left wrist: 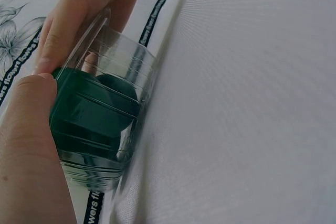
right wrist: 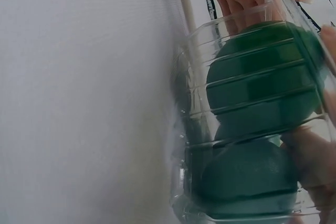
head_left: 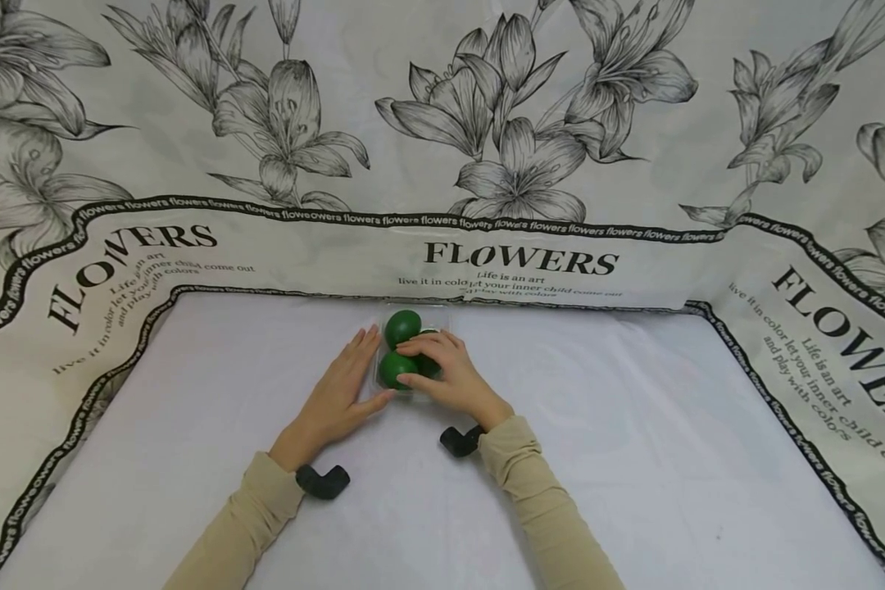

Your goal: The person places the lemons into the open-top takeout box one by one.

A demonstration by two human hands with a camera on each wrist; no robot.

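A clear plastic container (head_left: 378,381) with ribbed walls holds three green balls; two of them, the far ball (head_left: 402,328) and the near ball (head_left: 396,369), show plainly. The third ball (head_left: 429,366) is partly hidden beneath my right hand (head_left: 457,377). That hand reaches over the container, its thumb and fingers pinching the near ball. My left hand (head_left: 332,401) lies along the container's left side with straight fingers, thumb near the front corner. In the left wrist view the ribbed wall (left wrist: 128,51) shows green through it; the right wrist view shows large balls (right wrist: 262,77) behind the plastic.
White cloth (head_left: 597,451) covers the table. Behind and at both sides rises a flower-printed sheet (head_left: 324,254) with lettering, close beyond the container. A black curved piece (head_left: 323,482) sits at the left wrist, another (head_left: 460,442) at the right.
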